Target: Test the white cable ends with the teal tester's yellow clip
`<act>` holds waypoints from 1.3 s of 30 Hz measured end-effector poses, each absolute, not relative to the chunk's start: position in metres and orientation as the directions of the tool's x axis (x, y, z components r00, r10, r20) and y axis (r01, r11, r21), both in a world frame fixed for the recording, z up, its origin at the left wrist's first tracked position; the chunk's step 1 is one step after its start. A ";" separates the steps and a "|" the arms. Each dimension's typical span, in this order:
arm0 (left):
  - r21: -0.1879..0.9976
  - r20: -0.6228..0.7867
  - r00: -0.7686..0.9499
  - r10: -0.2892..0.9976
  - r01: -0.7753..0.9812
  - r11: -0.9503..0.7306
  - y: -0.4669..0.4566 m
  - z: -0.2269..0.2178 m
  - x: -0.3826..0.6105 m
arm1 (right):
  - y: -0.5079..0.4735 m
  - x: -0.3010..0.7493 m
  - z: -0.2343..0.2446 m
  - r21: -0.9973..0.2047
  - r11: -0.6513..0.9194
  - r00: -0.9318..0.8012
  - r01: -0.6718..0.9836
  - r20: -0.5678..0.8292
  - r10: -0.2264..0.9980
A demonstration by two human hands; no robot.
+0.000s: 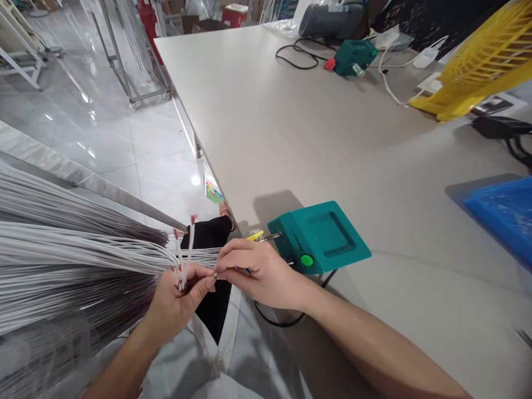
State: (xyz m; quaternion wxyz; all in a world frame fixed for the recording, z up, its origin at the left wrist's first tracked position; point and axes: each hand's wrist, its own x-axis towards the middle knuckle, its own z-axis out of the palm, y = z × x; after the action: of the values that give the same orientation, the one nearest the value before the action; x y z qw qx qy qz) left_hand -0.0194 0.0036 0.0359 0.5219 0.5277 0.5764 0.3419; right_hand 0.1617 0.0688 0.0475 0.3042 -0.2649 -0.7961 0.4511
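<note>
My left hand [177, 299] is closed around a few white cables [190, 244] whose reddish-brown inner wire ends stick up above the fingers. Its thumb and forefinger meet the fingertips of my right hand [264, 274] at a small wire tip, mostly hidden by the fingers. My right hand is pinched shut there, and what else it may hold is covered. Just beyond it stands a teal device [332, 230] with a green button [306, 260], a metal shaft [270, 238] and a yellow piece [255, 235] at its left side.
Thick bundles of grey-white cables [75, 244] hang over a rack at left. On the grey table [257, 122] are a blue tray [505, 216], a yellow fan [477, 66], a second teal device [353, 58] and a dark motor [330, 22]. A black cord [278, 324] loops below my right wrist.
</note>
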 end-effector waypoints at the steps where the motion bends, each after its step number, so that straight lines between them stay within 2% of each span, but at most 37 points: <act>1: 0.953 -0.234 0.099 0.967 0.219 0.209 0.004 0.036 -0.019 | 0.067 0.160 0.047 -0.918 0.381 -0.651 0.112 0.222 0.726; 4: 0.967 -0.255 0.076 0.964 0.028 0.254 0.004 0.033 -0.016 | 0.062 0.152 0.043 -0.997 0.026 -0.580 -0.075 0.065 0.812; 6: 0.938 -0.310 0.080 0.947 -0.136 0.319 0.001 0.028 -0.013 | 0.059 0.147 0.038 -0.955 -0.229 -0.576 -0.190 -0.080 0.813; 8: 0.891 -0.360 0.089 0.929 -0.262 0.371 -0.001 0.021 -0.011 | 0.056 0.144 0.032 -0.883 -0.393 -0.590 -0.258 -0.178 0.787; 17: 0.805 -0.404 0.055 0.913 -0.453 0.384 -0.001 0.012 0.000 | 0.051 0.138 0.025 -0.718 -0.595 -0.631 -0.361 -0.281 0.723; 21: 0.805 -0.411 0.035 0.911 -0.454 0.381 -0.001 0.009 0.003 | 0.051 0.139 0.025 -0.729 -0.588 -0.636 -0.351 -0.275 0.721; 24: 0.840 -0.403 0.016 0.915 -0.390 0.377 -0.004 0.007 0.002 | 0.050 0.139 0.028 -0.812 -0.499 -0.582 -0.303 -0.257 0.771; 27: 0.876 -0.419 -0.019 0.908 -0.273 0.399 -0.008 0.008 -0.001 | 0.047 0.138 0.031 -0.921 -0.320 -0.471 -0.222 -0.185 0.862; 30: 0.901 -0.422 -0.080 0.903 -0.144 0.409 -0.011 0.014 -0.001 | 0.044 0.137 0.032 -0.993 -0.077 -0.386 -0.087 -0.038 0.922; 32: 0.913 -0.406 -0.107 0.908 -0.090 0.398 -0.012 0.017 0.000 | 0.044 0.139 0.032 -0.989 0.138 -0.379 0.055 0.107 0.919; 34: 0.922 -0.386 -0.128 0.913 -0.071 0.380 -0.012 0.020 0.002 | 0.045 0.143 0.031 -0.889 0.406 -0.417 0.213 0.293 0.860; 35: 0.927 -0.375 -0.144 0.916 -0.061 0.370 -0.011 0.021 0.003 | 0.046 0.145 0.030 -0.791 0.540 -0.455 0.288 0.383 0.804; 37: 0.938 -0.345 -0.170 0.923 -0.019 0.347 -0.010 0.023 0.005 | 0.048 0.150 0.029 -0.532 0.743 -0.548 0.406 0.509 0.664; 39: 0.945 -0.312 -0.181 0.933 0.042 0.324 -0.010 0.024 0.006 | 0.051 0.153 0.030 -0.297 0.835 -0.642 0.462 0.538 0.546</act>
State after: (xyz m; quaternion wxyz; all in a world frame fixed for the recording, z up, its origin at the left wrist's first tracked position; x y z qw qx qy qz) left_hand 0.0060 -0.0100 0.0243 0.5113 0.3847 0.6330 0.4357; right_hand 0.1535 0.0514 0.0300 0.3178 -0.2791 -0.9037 0.0661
